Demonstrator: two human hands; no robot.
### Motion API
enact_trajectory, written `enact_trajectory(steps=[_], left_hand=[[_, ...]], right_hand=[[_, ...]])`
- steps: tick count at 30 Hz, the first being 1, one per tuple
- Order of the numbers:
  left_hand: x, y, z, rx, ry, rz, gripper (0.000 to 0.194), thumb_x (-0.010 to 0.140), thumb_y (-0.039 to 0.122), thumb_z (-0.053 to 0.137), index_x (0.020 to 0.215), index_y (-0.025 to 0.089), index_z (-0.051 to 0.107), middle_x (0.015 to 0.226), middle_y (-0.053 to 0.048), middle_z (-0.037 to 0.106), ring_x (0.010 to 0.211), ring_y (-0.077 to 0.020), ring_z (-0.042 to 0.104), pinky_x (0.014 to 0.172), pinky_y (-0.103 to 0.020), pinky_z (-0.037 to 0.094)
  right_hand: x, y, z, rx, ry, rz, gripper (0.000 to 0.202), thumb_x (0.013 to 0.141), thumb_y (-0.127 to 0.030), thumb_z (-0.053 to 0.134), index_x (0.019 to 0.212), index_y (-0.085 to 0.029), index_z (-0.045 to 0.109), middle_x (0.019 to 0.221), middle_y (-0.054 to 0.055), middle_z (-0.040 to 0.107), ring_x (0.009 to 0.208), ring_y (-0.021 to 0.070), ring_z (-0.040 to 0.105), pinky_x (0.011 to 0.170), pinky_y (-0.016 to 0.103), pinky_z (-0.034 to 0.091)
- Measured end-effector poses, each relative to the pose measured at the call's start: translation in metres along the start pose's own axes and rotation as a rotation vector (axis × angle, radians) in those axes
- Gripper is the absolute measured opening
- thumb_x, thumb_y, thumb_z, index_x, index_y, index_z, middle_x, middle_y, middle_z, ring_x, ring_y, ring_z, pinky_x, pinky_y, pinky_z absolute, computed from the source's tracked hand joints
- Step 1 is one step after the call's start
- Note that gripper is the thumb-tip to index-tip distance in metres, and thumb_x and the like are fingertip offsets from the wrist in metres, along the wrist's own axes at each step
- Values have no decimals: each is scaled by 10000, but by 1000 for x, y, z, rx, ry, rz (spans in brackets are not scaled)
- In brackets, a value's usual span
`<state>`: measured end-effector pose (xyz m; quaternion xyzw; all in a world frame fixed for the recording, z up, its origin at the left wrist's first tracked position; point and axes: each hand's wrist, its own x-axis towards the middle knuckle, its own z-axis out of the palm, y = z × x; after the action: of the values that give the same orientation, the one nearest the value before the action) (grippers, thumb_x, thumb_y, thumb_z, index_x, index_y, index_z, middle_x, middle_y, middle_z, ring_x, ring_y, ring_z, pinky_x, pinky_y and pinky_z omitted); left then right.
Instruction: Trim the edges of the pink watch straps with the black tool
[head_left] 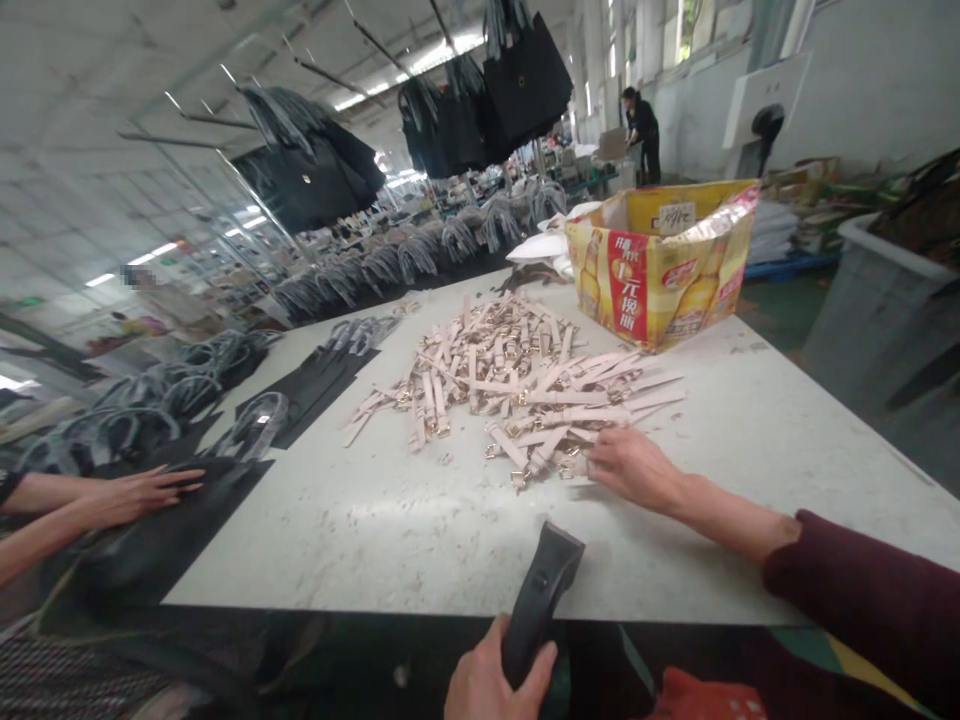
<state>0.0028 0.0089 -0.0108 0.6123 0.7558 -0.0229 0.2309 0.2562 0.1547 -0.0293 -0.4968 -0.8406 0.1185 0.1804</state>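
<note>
My left hand (491, 675) is wrapped round a black hair clipper (541, 595), its blade end pointing up and away over the table's near edge. My right hand (626, 468) reaches to the near right side of a heap of pale pink straps (510, 350) with gold-coloured metal buckles. Its fingers are bent and pressed together on a strap (577, 463) at the edge of the heap; the fingertips are partly hidden. Straps lie crossed in all directions on the white tabletop (360, 545).
A yellow and red carton (660, 270) stands behind the heap at right. At left, another person's hands (142, 495) rest on black bag pieces (187, 520). Black bags (525, 85) hang overhead. A grey bin (862, 300) stands beyond the table's right edge.
</note>
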Motion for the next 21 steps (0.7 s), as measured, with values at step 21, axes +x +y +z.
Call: enact_trajectory(steps=[21], left_hand=[[-13,30,-19,179,-105,149,344,817,504,444,922,214,596,768,-53,694,749,-195,661,619,-238,403]], right_hand=[[-90,-2,24,384,19,-52,193,839,-220,544,989,-204,665,931,78,580,893,193,526,774,312,429]])
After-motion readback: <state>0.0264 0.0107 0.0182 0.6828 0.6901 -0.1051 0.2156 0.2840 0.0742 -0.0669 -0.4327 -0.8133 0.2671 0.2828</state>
